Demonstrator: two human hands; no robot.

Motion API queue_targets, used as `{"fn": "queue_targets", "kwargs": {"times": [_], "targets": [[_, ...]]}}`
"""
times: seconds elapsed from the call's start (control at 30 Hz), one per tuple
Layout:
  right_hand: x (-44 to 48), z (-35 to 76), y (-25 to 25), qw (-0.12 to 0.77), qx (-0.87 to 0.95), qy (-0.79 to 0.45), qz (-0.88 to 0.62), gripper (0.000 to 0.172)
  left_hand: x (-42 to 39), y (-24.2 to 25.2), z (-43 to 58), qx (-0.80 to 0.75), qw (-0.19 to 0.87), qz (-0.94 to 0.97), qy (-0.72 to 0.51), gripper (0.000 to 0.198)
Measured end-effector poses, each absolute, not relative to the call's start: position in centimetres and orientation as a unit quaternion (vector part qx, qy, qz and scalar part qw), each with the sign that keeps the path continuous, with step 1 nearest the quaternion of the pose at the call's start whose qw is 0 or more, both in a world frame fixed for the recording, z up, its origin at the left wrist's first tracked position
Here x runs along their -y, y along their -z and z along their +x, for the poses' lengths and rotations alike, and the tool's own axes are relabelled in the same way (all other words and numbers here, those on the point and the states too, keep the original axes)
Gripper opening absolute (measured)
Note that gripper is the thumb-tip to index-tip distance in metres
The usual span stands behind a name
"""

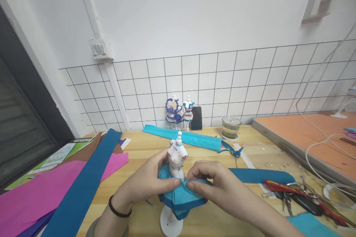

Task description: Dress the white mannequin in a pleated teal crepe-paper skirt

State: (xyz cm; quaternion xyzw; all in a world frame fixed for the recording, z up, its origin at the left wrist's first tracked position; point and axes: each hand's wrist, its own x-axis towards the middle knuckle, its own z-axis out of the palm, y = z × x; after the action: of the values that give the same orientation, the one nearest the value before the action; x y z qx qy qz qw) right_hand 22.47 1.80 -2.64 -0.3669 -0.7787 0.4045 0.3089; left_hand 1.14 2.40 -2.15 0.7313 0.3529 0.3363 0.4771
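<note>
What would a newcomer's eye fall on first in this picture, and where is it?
Probably the turquoise skirt on a small white mannequin, low in the middle, with the left hand and right hand at its top. Next, the bright pink sheet at lower left, crossed by a dark blue strip.

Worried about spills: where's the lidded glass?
In the head view, the lidded glass stands right of centre on a white coaster, near the tiled wall.
</note>
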Motion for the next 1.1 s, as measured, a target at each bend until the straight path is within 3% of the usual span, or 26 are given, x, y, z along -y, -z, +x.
{"fn": "queue_targets", "kwargs": {"times": [0.63,1.1], "targets": [[-1.9,21.2,3.7,0.364,0.705,-0.491,-0.36,0.007,-2.1,2.1,1.3,-0.349,0.473,0.741,-0.324,0.06],[-1.8,21.5,3.4,0.363,0.754,-0.408,-0.366,0.005,-2.1,2.1,1.5,-0.361,0.456,0.749,-0.317,0.054]]}}
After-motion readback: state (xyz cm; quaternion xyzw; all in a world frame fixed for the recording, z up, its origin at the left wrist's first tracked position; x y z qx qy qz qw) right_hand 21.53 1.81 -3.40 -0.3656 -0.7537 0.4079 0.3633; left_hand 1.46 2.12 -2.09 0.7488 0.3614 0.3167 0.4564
